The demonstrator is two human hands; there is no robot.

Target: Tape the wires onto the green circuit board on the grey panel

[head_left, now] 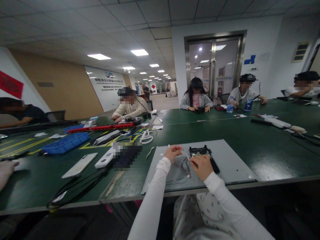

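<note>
A thin whitish cable (pixel 185 154) runs between my two hands above a grey panel (pixel 232 156). My left hand (pixel 173 153) pinches one end part of it, fingers pressed together. Closed fingers of my right hand (pixel 202 166) hold the cable's other part, near the front of a black device (pixel 214 163). That device lies on the panel, its frame open at the top with small parts inside; my right hand partly covers it. Below and between the hands, a loose bundle of grey and white wires (pixel 185 168) rests on the panel.
To the left lie a white smartphone (pixel 79 165), a white power bank (pixel 104 160), black cables (pixel 82 183) and a blue tray (pixel 66 143). A coiled white cable (pixel 147 137) sits beyond the panel. Several people sit around the green table (pixel 277 146); bottles (pixel 230 105) stand across it.
</note>
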